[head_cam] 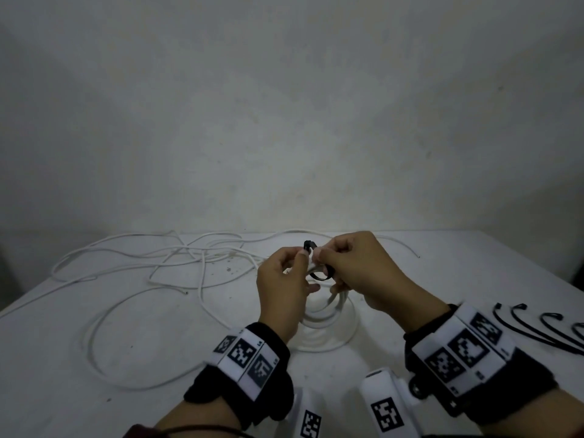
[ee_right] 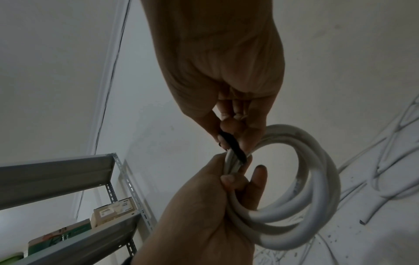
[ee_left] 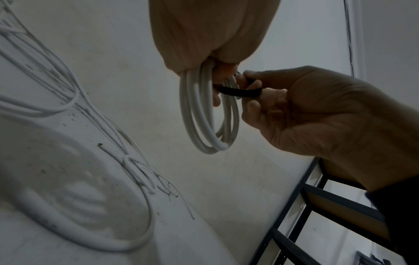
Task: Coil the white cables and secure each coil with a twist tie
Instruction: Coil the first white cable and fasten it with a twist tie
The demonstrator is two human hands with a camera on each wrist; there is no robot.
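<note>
Both hands are raised just above the white table (head_cam: 474, 273). My left hand (head_cam: 300, 263) grips the top of a small coil of white cable (head_cam: 328, 311), which hangs below the fingers (ee_left: 204, 116). A black twist tie (head_cam: 319, 275) loops round the coil's gathered strands. My right hand (head_cam: 325, 263) pinches that tie (ee_left: 238, 92) between thumb and fingers, right beside the left hand. In the right wrist view the tie (ee_right: 231, 143) runs from my right fingertips to the coil (ee_right: 306, 197), where the left hand (ee_right: 238, 177) holds it.
Loose white cables (head_cam: 177, 257) sprawl tangled over the left and far half of the table. Another white coil (head_cam: 319, 343) seems to lie on the table under the hands. Several spare black ties (head_cam: 537, 330) lie at the right edge. A metal shelf (ee_right: 68, 170) stands beside the table.
</note>
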